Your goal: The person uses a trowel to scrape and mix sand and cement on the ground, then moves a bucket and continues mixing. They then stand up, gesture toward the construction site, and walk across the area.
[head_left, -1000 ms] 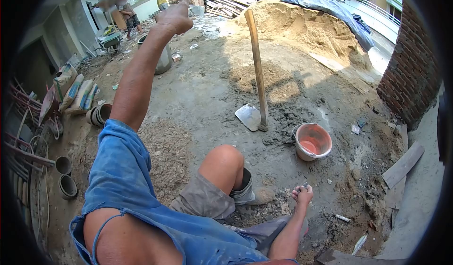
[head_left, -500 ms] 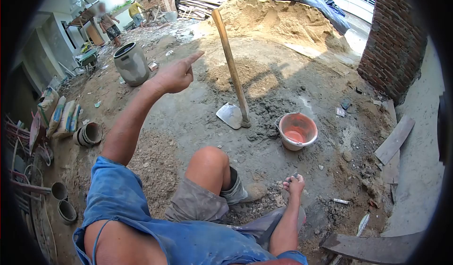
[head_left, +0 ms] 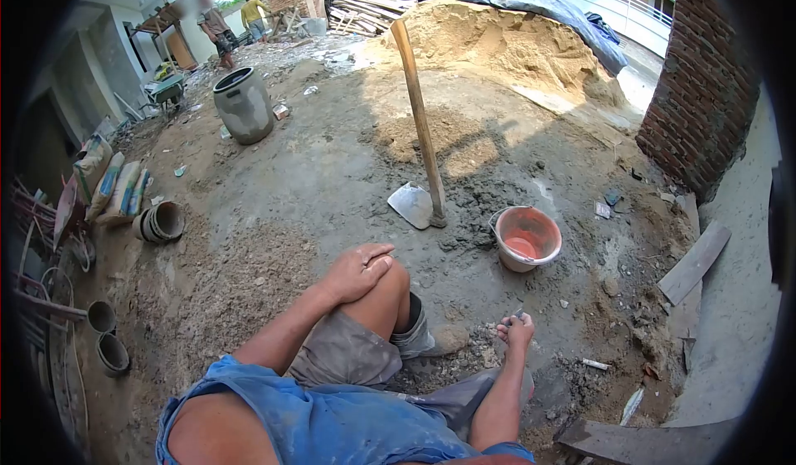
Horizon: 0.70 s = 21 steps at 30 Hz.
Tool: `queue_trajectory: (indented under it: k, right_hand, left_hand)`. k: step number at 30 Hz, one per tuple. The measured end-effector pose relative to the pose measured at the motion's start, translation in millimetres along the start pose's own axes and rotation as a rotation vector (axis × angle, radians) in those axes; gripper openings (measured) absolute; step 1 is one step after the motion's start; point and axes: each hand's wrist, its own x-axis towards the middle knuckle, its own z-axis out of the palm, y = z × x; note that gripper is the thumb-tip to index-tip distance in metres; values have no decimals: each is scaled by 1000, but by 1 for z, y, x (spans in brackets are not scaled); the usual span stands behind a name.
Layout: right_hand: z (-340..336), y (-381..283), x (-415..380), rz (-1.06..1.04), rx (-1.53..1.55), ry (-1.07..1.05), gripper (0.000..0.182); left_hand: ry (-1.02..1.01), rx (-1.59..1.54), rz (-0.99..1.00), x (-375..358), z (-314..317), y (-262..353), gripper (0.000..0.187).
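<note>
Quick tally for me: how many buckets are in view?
At least 5: a red-lined bucket right of the hoe; two nested buckets at the left; two grey buckets at lower left. More may be hidden in the nest.

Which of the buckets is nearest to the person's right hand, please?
The bucket with the orange-red inside, just beyond the right hand; the other buckets lack this colour and are far to the left.
</note>
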Motion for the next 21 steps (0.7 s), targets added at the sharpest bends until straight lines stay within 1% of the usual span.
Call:
queue_trajectory:
  k: [1,3,9,16,21]
  right_hand:
    - [0,0,0,-3,0,-4,17]
    - [-3,1,0,2,-32,-5,9]
    - [-7,3,1,-23,5,-7,8]
    - [-9,-3,-5,-31,41,-1,12]
    - [-11,-3,-4,-78,56,24,17]
  left_hand:
    - [9,0,2,1,0,1,43]
    - [15,-5,-11,1,0,2,43]
    - [25,3,-18,0,4,6,41]
    - [37,15,-4,-1,6,9,40]
    - [27,32,7,-1,8,6,38]
